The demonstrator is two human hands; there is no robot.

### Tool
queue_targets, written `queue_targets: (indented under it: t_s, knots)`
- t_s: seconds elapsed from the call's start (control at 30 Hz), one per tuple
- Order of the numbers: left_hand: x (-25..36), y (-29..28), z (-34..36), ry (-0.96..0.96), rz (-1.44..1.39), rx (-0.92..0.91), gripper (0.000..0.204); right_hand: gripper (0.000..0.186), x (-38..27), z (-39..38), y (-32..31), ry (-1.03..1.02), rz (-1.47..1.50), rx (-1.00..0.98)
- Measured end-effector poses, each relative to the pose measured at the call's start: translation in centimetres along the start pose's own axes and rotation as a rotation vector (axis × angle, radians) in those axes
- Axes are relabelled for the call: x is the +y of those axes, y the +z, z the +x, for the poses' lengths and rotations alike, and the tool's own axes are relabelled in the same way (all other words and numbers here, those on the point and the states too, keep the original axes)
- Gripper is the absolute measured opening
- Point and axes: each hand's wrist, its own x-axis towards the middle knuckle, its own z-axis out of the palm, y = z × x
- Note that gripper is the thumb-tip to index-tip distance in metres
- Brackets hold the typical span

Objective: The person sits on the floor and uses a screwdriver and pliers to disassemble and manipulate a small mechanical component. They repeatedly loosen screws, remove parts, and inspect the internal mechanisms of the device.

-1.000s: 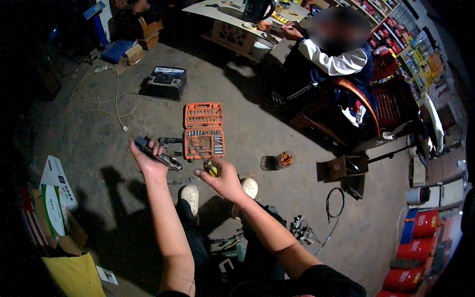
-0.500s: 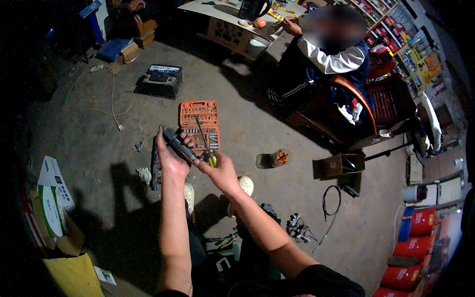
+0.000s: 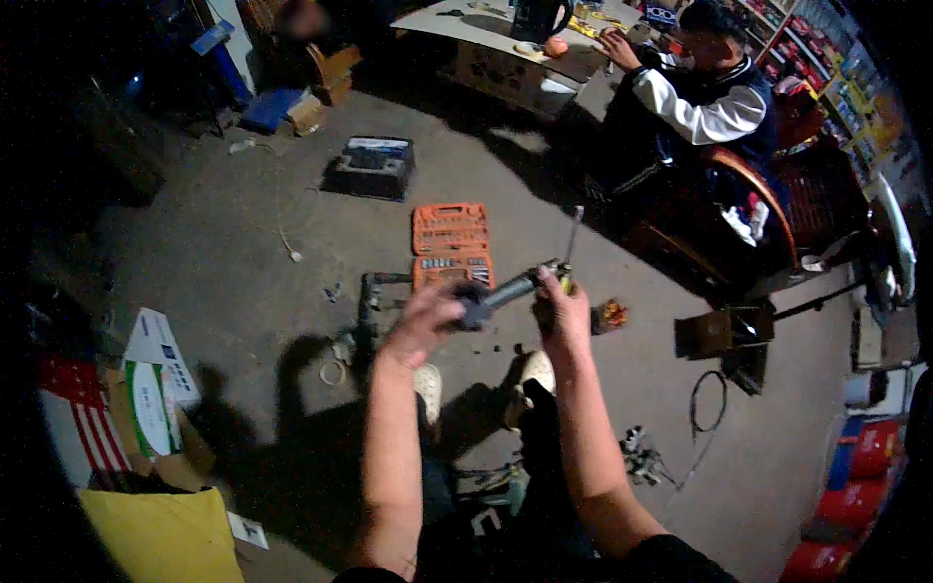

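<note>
My left hand (image 3: pixel 420 321), slightly blurred, grips the dark, blocky left end of a metal part (image 3: pixel 507 291) that has a narrower grey cylinder rising to the right. My right hand (image 3: pixel 562 316) grips that part's right end along with a screwdriver (image 3: pixel 574 236), its yellow handle partly hidden in my fingers and its shaft pointing up. Beyond them on the floor lies an open orange socket-set case (image 3: pixel 449 225). A dark metal assembly (image 3: pixel 374 301) lies just left of it, partly behind my left hand.
A battery (image 3: pixel 374 173) and cable (image 3: pixel 284 241) lie ahead. A co-worker (image 3: pixel 700 112) sits by a cluttered table (image 3: pixel 442 29); another person (image 3: pixel 301 19) is at the back left. A cardboard box (image 3: pixel 724 333) stands right, red containers (image 3: pixel 850 500) lower right, a yellow cushion (image 3: pixel 155 534) lower left.
My hands and the metal part have shifted right, and the part now slopes upward to the right. The screwdriver in my right hand points higher. The whole view has shifted rightward.
</note>
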Motion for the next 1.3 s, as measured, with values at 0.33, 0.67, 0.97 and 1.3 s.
queue_targets:
  t_s: [0.33,0.67,0.97,1.3]
  knots:
    - [-4.9,2.0,2.2,0.074,0.679,0.077,0.035,0.03,0.2,-0.6,0.2,-0.092,-0.133,-0.087]
    - [-6.7,3.8,3.4,0.482,0.889,0.293,0.029,0.022,-0.1,-1.3,1.1,-0.212,-0.305,-0.162]
    - [-6.5,4.8,3.2,0.443,1.046,0.422,0.029,0.017,0.2,-1.0,0.9,-0.186,-0.286,-0.201]
    - [-6.1,4.8,3.0,0.429,0.996,0.436,0.028,0.019,0.0,-1.3,1.0,-0.154,-0.327,-0.152]
